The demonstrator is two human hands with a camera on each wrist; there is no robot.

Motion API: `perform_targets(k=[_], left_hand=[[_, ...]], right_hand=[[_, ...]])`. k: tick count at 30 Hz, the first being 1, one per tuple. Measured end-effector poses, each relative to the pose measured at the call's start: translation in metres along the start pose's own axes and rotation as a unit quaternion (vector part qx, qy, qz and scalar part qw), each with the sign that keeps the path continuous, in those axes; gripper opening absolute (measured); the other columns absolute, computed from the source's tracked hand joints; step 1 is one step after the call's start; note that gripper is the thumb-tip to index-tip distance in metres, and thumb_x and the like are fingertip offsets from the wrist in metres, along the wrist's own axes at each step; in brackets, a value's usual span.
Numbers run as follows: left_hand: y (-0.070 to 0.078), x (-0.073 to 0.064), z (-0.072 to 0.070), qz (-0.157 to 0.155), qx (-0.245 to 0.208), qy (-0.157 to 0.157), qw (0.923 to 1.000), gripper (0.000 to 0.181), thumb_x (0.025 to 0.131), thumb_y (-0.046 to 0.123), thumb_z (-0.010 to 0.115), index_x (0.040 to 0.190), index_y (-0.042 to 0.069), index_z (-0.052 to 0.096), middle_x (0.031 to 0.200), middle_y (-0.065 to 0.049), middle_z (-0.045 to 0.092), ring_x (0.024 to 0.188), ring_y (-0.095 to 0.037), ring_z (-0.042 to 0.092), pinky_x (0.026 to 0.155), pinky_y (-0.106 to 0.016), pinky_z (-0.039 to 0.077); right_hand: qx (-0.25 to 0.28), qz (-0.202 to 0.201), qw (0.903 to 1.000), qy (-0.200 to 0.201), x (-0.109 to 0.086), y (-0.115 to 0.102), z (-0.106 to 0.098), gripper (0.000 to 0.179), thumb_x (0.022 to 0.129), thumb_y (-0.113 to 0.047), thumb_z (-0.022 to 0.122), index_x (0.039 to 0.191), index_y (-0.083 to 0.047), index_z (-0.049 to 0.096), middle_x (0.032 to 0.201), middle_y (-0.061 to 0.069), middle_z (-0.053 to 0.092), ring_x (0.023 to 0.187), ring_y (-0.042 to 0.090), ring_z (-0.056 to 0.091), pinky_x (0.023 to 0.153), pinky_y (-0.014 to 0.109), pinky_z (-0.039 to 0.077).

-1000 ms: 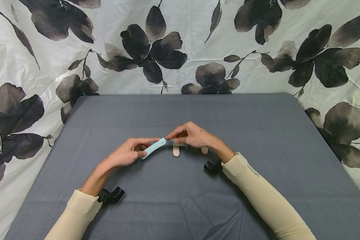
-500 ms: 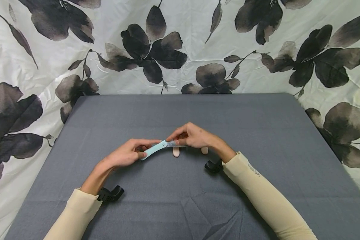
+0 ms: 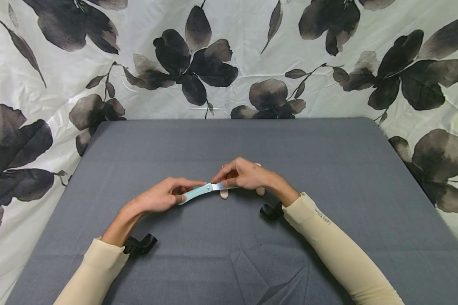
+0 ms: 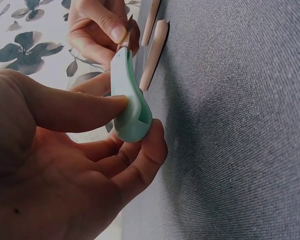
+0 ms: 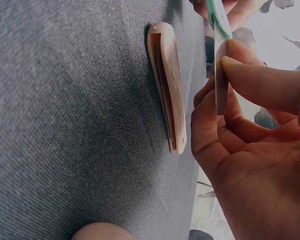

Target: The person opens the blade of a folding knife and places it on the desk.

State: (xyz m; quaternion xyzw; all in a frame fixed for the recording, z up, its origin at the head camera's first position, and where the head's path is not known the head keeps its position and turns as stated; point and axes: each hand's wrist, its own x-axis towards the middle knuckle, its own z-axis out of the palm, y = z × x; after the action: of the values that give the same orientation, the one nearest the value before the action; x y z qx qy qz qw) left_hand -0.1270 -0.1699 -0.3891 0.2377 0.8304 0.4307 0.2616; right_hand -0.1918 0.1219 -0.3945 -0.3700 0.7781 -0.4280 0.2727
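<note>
A folding knife with a mint-green handle [image 3: 196, 194] is unfolded between my two hands. My left hand [image 3: 158, 195] holds the handle, its thumb pressed on one side and fingertips on the other in the left wrist view. The metal blade [image 5: 221, 82] extends from the handle's far end, and my right hand [image 3: 248, 173] pinches it between thumb and fingers. Beneath the right hand lie two slim pale-pink handles, a left one [image 3: 224, 194] and a right one [image 3: 260, 191], partly hidden by that hand. A long slot runs along one pink handle [image 5: 172, 90] in the right wrist view.
Grey cloth covers the table [image 3: 229, 144], with creases near the front. Behind it hangs a white curtain [image 3: 252, 51] with dark flowers. A black wrist camera [image 3: 140, 245] sits at the left sleeve and another black camera [image 3: 271, 212] at the right.
The knife has straightened, its handle tilting down to lie more in line with the blade. The left hand has dropped slightly; the right hand stays almost in place, pinching the blade.
</note>
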Motion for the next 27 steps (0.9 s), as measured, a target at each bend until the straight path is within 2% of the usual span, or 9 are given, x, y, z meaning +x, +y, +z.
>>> perform_targets(k=[8, 16, 27], left_hand=[[-0.0005, 0.0005, 0.0002, 0.003, 0.013, 0.001, 0.9999, 0.058, 0.099, -0.006, 0.055, 0.151, 0.018, 0.057, 0.134, -0.013, 0.069, 0.108, -0.024, 0.063, 0.092, -0.037, 0.050], [0.0002, 0.0005, -0.0007, 0.010, 0.023, -0.006, 0.9997, 0.058, 0.098, -0.006, 0.055, 0.151, 0.017, 0.058, 0.133, -0.012, 0.068, 0.105, -0.021, 0.060, 0.089, -0.032, 0.048], [-0.0005, 0.0009, -0.0016, 0.020, 0.043, -0.012, 0.9988, 0.058, 0.097, -0.006, 0.055, 0.150, 0.018, 0.058, 0.138, -0.012, 0.066, 0.106, -0.021, 0.059, 0.090, -0.032, 0.047]], right_hand=[[0.000, 0.010, 0.9999, -0.005, 0.0001, -0.0021, -0.0008, 0.026, 0.099, -0.001, 0.066, 0.121, -0.007, 0.078, 0.118, 0.011, 0.077, 0.091, 0.009, 0.066, 0.078, 0.024, 0.054], [-0.001, 0.008, 0.9998, -0.016, 0.0011, -0.0030, -0.0018, 0.026, 0.098, 0.002, 0.065, 0.121, -0.005, 0.078, 0.115, 0.011, 0.076, 0.088, 0.010, 0.063, 0.075, 0.023, 0.053], [-0.008, 0.010, 0.9996, -0.025, 0.0014, -0.0054, -0.0025, 0.026, 0.098, 0.000, 0.066, 0.119, -0.007, 0.080, 0.112, 0.010, 0.076, 0.088, 0.012, 0.060, 0.074, 0.023, 0.051]])
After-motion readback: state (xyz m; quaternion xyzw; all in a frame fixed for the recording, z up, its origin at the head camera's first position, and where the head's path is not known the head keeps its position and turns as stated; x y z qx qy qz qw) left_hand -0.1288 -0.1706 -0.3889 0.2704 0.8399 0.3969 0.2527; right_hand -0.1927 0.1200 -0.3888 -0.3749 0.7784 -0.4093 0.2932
